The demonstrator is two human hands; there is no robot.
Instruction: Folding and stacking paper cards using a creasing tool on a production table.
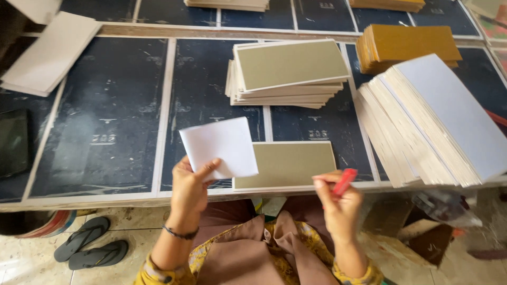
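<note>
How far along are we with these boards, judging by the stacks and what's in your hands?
Looks done: one stack of olive-faced boards sits mid-table. In hand: the left hand holds a white paper sheet up, the right hand grips a red tool, and a single olive board lies at the table edge. Probably left: the large fanned stack of white-faced boards at right.

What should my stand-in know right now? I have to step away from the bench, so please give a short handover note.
Left hand: grip on a white sheet, lifted above the table edge.
Right hand: grip on a red stick.
One olive card lies flat in front, bare.
Beyond it is a stack of olive cards; a fanned pile of white-faced boards is on the right.
Left: the sheet is not yet on the card.
</note>
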